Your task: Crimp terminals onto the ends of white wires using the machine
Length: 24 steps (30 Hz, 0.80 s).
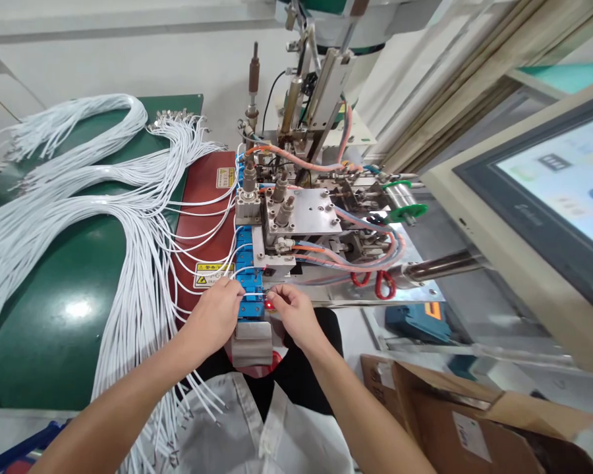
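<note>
My left hand is closed on a white cable at the near end of a row of blue clamps. My right hand pinches the end of the same cable, just right of the blue clamps, beside a small red light. The cable lies roughly level between both hands. Several other white cables run from the bundle on the left into the blue clamps farther back. The fingertips partly hide the cable's end.
Behind my hands stands a metal machine with hoses and a solder-like wire spool. A screen is at the right. Cardboard boxes stand lower right. A green table surface bears the bundles.
</note>
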Each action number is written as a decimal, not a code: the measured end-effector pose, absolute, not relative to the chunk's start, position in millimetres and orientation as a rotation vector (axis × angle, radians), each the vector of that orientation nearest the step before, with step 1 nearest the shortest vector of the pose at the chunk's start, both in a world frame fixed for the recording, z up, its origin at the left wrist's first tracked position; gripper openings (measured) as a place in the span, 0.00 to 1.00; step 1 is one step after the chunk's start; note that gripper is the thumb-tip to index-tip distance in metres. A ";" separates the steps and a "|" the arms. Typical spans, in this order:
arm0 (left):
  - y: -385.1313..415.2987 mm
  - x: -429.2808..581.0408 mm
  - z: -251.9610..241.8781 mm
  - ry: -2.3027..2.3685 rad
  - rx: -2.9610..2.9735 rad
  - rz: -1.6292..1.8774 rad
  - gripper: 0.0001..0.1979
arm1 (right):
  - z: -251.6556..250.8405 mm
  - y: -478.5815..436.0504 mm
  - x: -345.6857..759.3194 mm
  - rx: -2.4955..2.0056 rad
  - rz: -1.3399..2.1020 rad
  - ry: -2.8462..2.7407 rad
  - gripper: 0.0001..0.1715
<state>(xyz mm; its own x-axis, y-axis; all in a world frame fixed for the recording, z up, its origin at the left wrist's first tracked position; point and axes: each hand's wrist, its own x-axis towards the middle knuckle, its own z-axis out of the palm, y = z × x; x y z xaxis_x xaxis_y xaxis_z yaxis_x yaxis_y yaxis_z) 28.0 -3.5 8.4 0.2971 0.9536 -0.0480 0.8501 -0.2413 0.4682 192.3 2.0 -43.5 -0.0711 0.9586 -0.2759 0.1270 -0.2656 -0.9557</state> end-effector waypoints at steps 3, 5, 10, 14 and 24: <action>-2.4 26.9 7.1 1.592 2.172 0.352 0.09 | -44.7 5.9 196.7 -1.405 1.419 -1.353 0.11; -2.1 26.1 6.3 1.572 2.187 0.356 0.09 | -45.1 7.2 197.3 -1.399 1.296 -1.509 0.13; -5.1 28.0 7.6 1.609 2.247 0.283 0.10 | -49.5 5.5 186.4 -1.506 0.905 -1.644 0.19; -10.3 30.7 10.8 1.715 2.363 0.162 0.10 | -57.5 1.9 178.3 -1.541 0.920 -1.538 0.20; -15.1 23.1 17.6 1.625 2.413 0.253 0.12 | -53.7 2.3 192.6 -1.417 1.028 -1.134 0.22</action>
